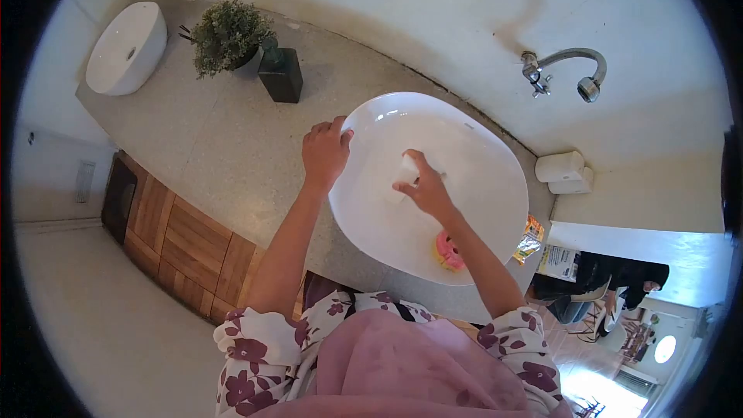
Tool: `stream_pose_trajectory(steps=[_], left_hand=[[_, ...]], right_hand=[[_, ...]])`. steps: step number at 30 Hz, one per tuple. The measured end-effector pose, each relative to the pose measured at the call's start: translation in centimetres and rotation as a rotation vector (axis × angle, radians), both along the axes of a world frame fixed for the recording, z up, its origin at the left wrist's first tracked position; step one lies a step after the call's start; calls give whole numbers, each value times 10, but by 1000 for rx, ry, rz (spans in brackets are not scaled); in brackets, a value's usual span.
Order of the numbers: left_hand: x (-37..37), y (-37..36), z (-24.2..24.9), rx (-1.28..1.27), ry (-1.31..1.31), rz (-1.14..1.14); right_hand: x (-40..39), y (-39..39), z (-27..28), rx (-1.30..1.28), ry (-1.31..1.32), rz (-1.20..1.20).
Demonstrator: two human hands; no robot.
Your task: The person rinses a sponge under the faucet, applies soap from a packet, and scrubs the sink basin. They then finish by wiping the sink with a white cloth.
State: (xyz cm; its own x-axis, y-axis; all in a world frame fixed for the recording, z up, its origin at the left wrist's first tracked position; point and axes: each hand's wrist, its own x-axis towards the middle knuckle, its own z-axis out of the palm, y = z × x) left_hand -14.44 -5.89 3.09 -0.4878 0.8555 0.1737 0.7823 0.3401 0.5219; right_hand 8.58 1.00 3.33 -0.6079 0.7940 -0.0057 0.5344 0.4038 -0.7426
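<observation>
A large white oval wash basin (495,178) sits on the grey counter in front of me. My left hand (325,153) grips its left rim, fingers curled over the edge. Down inside the bowl, my right hand (427,192) has thumb and fingers bent around a small white piece (409,169) that blends with the basin; its exact kind I cannot tell. Near the front of the bowl, partly behind my right forearm, lies a pink and yellow round sponge (446,252).
Left along the counter (193,139) stand a dark green bottle (281,77), a potted plant (228,35) and a second white basin (128,50). A wall tap (569,62) juts out above. White paper rolls (563,173) and an orange packet (529,240) are at the right. A person (619,275) sits beyond.
</observation>
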Motion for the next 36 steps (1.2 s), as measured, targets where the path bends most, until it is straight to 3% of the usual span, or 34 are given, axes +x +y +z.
stream_pose_trajectory(steps=[1,3,5,7,10,13,16,19,22,25,30,32,33,36], left_hand=[[0,-1,0,-2,1,-2],[0,-1,1,1,17,-6],[0,0,1,-7,10,-10],[-1,0,1,-15,1,-14],[-2,1,1,-3,-24,-17],[-2,1,0,12,-21,-26],[0,-1,0,-1,-3,-18],[-1,0,1,24,-43,-31],[-1,-1,1,13,-41,-15],[-1,0,-1,32,-7,-11],[-1,0,2,30,-49,-16],[-2,1,4,29,-53,-22],[-2,0,4,22,-57,-26],[-2,0,2,31,-48,-26]], right_hand=[[5,1,6,-85,-56,-10],[17,28,-8,61,42,-33],[18,37,8,-124,34,-238],[18,22,9,-85,-42,-228],[23,-3,10,-205,-89,-4],[25,17,-3,-66,9,-123],[18,31,3,-190,28,-272],[17,4,3,-181,-123,-149],[23,-4,0,-224,-26,-27],[20,21,1,-64,-11,-210],[17,12,10,-60,-91,-269],[17,-13,25,-324,-197,-67],[21,-9,19,-324,-199,-65],[29,18,-4,-209,14,-254]])
